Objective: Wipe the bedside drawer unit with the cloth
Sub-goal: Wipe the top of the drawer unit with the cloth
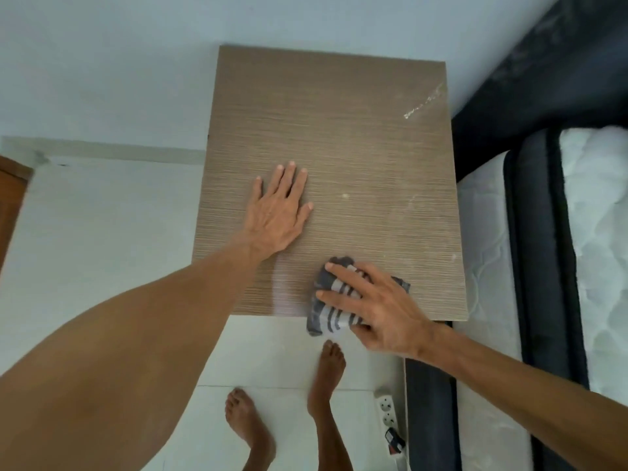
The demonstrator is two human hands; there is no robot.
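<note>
As the person leans over the unit (pixel 339 113), a bit of brown wood (pixel 10 198) shows at the far left, beside the white floor (pixel 102 249). Next comes the left hand (pixel 277 212). It lies flat on the unit's wooden top, left of the middle. Its fingers are straight and a little spread, and it holds nothing. Two bare feet stand on the floor in front of the unit. The left foot (pixel 248 423) is nearer the camera and the right foot (pixel 328 379) is close to the front edge.

The cloth (pixel 326 311) is grey with white stripes. It sits bunched up at the front edge of the top, right of the middle, and part of it hangs over the edge. The right hand (pixel 377 307) is on top of it. Its fingers spread over the cloth and its thumb tucks in against the near side, so it holds the cloth down on the wood.

White smears (pixel 424 103) mark the back right corner of the top. A white power strip (pixel 385 413) lies on the floor right of the feet. Just beside it is a small black and red thing (pixel 394 441), and any writing on it is too small to read. At the far right is a white mattress (pixel 486 266) in a dark frame (pixel 543 79).
</note>
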